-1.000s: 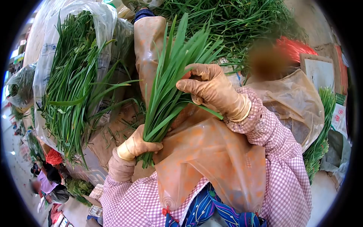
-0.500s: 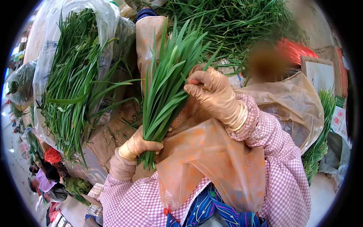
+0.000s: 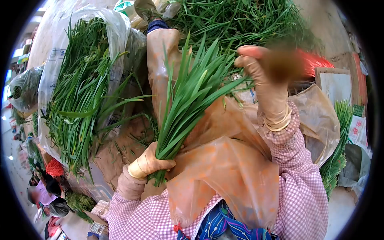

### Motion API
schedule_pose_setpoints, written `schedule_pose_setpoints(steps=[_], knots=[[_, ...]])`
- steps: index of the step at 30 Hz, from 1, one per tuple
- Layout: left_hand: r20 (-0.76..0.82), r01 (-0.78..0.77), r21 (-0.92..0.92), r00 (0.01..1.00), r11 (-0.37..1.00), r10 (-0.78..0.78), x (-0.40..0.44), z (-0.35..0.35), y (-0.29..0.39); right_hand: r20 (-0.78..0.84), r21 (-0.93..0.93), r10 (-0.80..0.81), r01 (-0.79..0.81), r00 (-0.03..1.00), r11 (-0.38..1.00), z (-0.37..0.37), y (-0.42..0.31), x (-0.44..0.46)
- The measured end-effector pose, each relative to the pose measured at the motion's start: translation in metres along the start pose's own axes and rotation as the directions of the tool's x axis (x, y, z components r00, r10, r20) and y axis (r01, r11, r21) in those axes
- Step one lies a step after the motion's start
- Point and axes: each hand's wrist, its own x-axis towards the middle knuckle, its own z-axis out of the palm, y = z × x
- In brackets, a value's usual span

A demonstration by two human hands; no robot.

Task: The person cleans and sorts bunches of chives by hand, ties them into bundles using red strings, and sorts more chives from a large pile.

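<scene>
My left hand (image 3: 151, 163), in a tan glove, is closed around the lower stems of a bunch of long green leaves (image 3: 190, 100). The leaves fan out up and to the right over the orange-patterned plastic apron (image 3: 228, 168). To the right of the leaf tips is my gloved right hand (image 3: 264, 78), raised, with its thumb and a reddish-tipped finger stretched out to the left. No object shows between them. A brown blur covers part of this hand.
A clear plastic bag (image 3: 45, 90) of green leaves lies at left. At the top spreads a loose green pile (image 3: 240, 20). Red plastic strands (image 3: 316, 63) and a framed white board (image 3: 336, 86) are at right. A person (image 3: 46, 194) is at lower left.
My right hand has moved from beside the bunch up and to the right, and its fingers have stretched out. The bunch in my left hand leans more to the right.
</scene>
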Motion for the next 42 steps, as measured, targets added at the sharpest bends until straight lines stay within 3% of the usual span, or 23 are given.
schedule_pose_setpoints(steps=[2, 3, 4, 7, 10, 12, 16, 17, 18, 19, 20, 22, 23, 24, 26, 28, 30, 32, 34, 38, 40, 42], knots=[[-0.018, -0.053, 0.128, 0.998, 0.990, 0.056, 0.002, 0.000, -0.002, 0.288, 0.104, 0.136, -0.172, 0.948, 0.980, 0.003, -0.005, 0.010], [-0.018, -0.055, 0.105, 0.998, 0.993, 0.057, 0.002, 0.000, -0.005, 0.345, 0.137, 0.259, -0.321, 0.902, 0.937, 0.008, -0.008, 0.015], [-0.020, -0.056, 0.105, 0.998, 0.993, 0.059, 0.002, 0.000, -0.004, 0.346, 0.137, 0.256, -0.319, 0.903, 0.938, 0.010, -0.006, 0.018], [-0.016, -0.101, 0.143, 0.994, 0.985, 0.104, -0.002, 0.002, 0.002, 0.462, -0.023, 0.423, -0.466, 0.779, 0.884, 0.018, 0.004, 0.023], [-0.012, -0.112, 0.126, 0.993, 0.986, 0.114, -0.001, 0.003, 0.005, 0.534, 0.002, 0.452, -0.536, 0.715, 0.844, 0.020, 0.001, 0.019], [0.011, -0.133, 0.175, 0.991, 0.976, 0.133, 0.001, 0.001, 0.001, 0.517, 0.007, 0.448, -0.528, 0.729, 0.849, 0.024, 0.009, 0.012], [0.015, -0.119, 0.184, 0.993, 0.976, 0.118, 0.000, 0.002, 0.005, 0.429, 0.113, 0.352, -0.436, 0.832, 0.893, 0.032, 0.022, -0.002], [0.001, -0.124, 0.196, 0.992, 0.973, 0.126, -0.001, 0.003, 0.007, 0.350, -0.120, 0.136, -0.099, 0.927, 0.988, 0.033, 0.022, -0.006], [-0.012, -0.128, 0.208, 0.991, 0.970, 0.134, -0.002, 0.005, 0.009, 0.328, -0.361, -0.112, 0.234, 0.938, 0.903, 0.033, 0.024, -0.008], [-0.009, -0.128, 0.208, 0.991, 0.970, 0.133, -0.002, 0.005, 0.010, 0.365, -0.533, -0.266, 0.435, 0.892, 0.726, 0.035, 0.030, -0.007], [-0.001, -0.125, 0.202, 0.992, 0.971, 0.128, -0.002, 0.004, 0.011, 0.361, -0.537, -0.266, 0.432, 0.894, 0.724, 0.037, 0.037, -0.007], [0.009, -0.124, 0.196, 0.992, 0.973, 0.124, -0.002, 0.004, 0.011, -0.129, -0.119, -0.143, 0.128, 0.981, 0.985, 0.041, 0.047, -0.001], [0.001, -0.122, 0.182, 0.992, 0.976, 0.124, -0.002, 0.004, 0.009, -0.122, 0.049, 0.138, -0.133, 0.983, 0.990, 0.025, 0.042, 0.011], [-0.007, -0.118, 0.167, 0.993, 0.979, 0.121, -0.003, 0.004, 0.007, -0.124, 0.104, 0.232, -0.220, 0.965, 0.970, 0.012, 0.031, 0.020], [-0.005, -0.108, 0.171, 0.994, 0.979, 0.110, -0.002, 0.001, 0.003, -0.114, 0.164, 0.020, -0.001, 0.993, 0.986, 0.005, 0.032, 0.026], [0.002, -0.100, 0.167, 0.995, 0.981, 0.101, 0.000, 0.003, 0.001, -0.059, 0.156, 0.018, -0.009, 0.998, 0.988, 0.001, 0.014, 0.017], [-0.008, -0.218, 0.271, 0.973, 0.938, 0.229, 0.002, 0.004, 0.002, 0.001, 0.155, 0.015, -0.015, 1.000, 0.988, -0.003, -0.006, 0.008], [-0.010, -0.195, 0.268, 0.979, 0.944, 0.205, -0.001, 0.004, 0.006, 0.390, 0.026, 0.293, -0.329, 0.873, 0.944, -0.007, -0.018, 0.002], [-0.002, -0.172, 0.269, 0.984, 0.948, 0.179, -0.002, 0.004, 0.007, 0.535, -0.212, 0.180, -0.076, 0.826, 0.974, -0.001, -0.007, 0.000], [-0.023, -0.112, 0.212, 0.993, 0.971, 0.119, -0.003, 0.005, 0.010, 0.593, -0.192, 0.137, -0.027, 0.794, 0.981, 0.020, 0.002, -0.014], [-0.017, -0.073, 0.176, 0.997, 0.982, 0.078, -0.006, 0.007, 0.016, 0.592, -0.291, 0.068, 0.135, 0.803, 0.947, 0.025, 0.003, -0.019], [-0.029, -0.058, 0.096, 0.998, 0.994, 0.061, -0.007, 0.008, 0.019, 0.557, -0.284, 0.001, 0.189, 0.831, 0.940, 0.028, 0.013, -0.025]])
